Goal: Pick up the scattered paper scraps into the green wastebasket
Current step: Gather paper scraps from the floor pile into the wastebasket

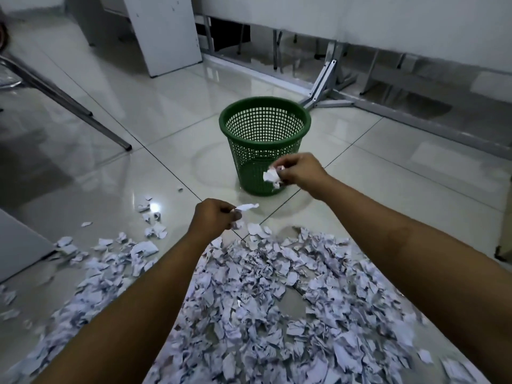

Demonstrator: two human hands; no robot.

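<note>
Both hands pinch scraps: left hand (214, 217), right hand (297, 170) before green wastebasket (264, 117); contents unclear.

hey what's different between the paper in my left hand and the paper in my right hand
The left hand pinches a single flat strip that sticks out sideways; the right hand holds a crumpled wad hanging below its fingers. The strip is low over the scrap pile; the wad is in front of the green wastebasket. Both are white torn paper.
</note>
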